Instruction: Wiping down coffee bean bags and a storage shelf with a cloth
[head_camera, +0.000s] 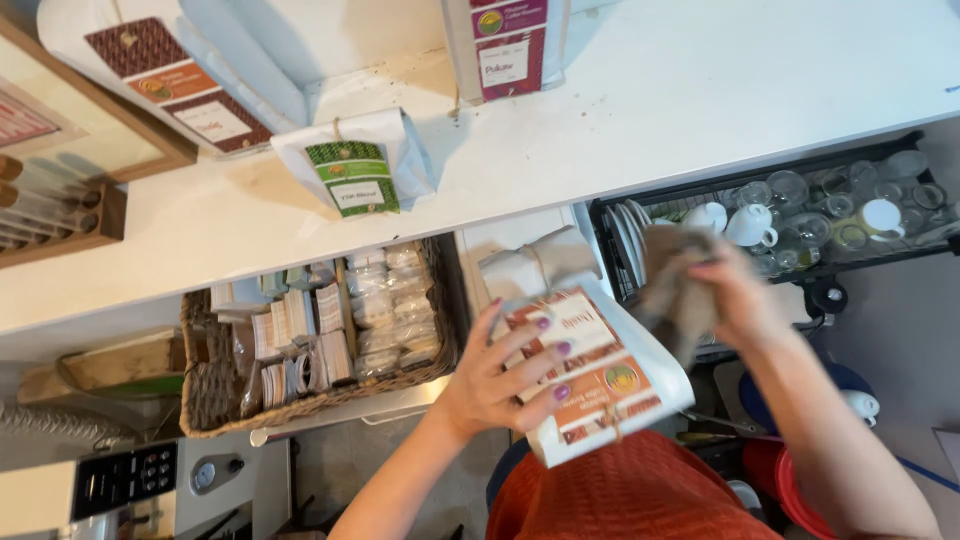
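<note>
Left hand (505, 375): forearm up from bottom centre, fingers spread flat, thumb wrapped, grip closed around what it holds. Right hand (735, 300): arm in from lower right, wrist bent, fingers curled tight, motion-blurred.

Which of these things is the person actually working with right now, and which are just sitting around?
In hand:
- white bag with orange label, gripped by the left hand
- grey cloth, blurred, bunched in the right hand

Lying about:
- green-labelled bag on the white counter
- wicker basket of small packets
- rack of cups and glasses
</note>
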